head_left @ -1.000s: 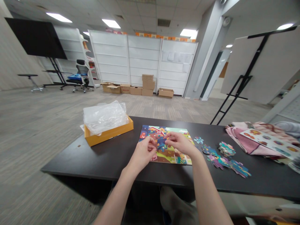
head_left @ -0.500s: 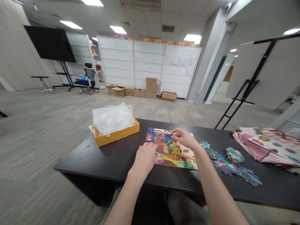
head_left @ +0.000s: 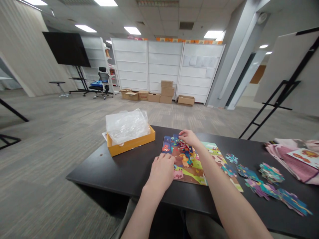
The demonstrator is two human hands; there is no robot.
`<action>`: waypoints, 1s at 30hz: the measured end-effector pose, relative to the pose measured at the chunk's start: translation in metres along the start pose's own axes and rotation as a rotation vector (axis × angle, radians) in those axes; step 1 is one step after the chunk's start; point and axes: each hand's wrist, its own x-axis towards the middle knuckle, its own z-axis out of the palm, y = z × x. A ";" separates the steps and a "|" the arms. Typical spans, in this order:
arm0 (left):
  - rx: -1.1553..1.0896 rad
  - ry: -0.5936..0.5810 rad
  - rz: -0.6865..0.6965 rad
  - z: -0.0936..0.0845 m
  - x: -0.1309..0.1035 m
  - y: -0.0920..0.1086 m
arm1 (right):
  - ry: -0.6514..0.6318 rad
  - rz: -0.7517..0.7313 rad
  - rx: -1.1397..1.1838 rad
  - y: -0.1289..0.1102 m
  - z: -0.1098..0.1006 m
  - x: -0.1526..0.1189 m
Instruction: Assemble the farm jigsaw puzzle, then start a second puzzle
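A colourful farm-scene jigsaw puzzle (head_left: 199,171) lies on the dark table before me. My left hand (head_left: 163,167) rests at the puzzle's left edge, fingers stretched out and nothing gripped. Over the puzzle's far edge is my right hand (head_left: 188,137), thumb and fingers pinched on a dark blue puzzle piece (head_left: 176,135), which the fingers partly hide. A red barn picture shows just below those fingers. Right of the puzzle lie loose puzzle pieces (head_left: 264,187), some spread in a row, and a small pile of pieces (head_left: 271,173).
A yellow box (head_left: 132,142) with clear plastic wrap (head_left: 127,126) stands at the table's far left. Pink cloth (head_left: 291,161) and a printed sheet (head_left: 305,157) lie at the right end. Beyond the table are cardboard boxes (head_left: 166,91) and a whiteboard stand (head_left: 276,103).
My right hand has moved from the middle of the puzzle to its far edge. My left hand stays at the left edge. The whole view has shifted, so things appear farther right.
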 end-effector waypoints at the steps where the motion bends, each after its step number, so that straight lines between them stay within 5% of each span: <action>1: 0.002 0.001 -0.002 0.000 0.000 0.001 | 0.003 -0.011 -0.016 0.000 0.002 -0.001; 30: -0.003 0.017 -0.019 -0.001 0.001 0.004 | 0.001 -0.253 -0.329 0.000 0.009 -0.011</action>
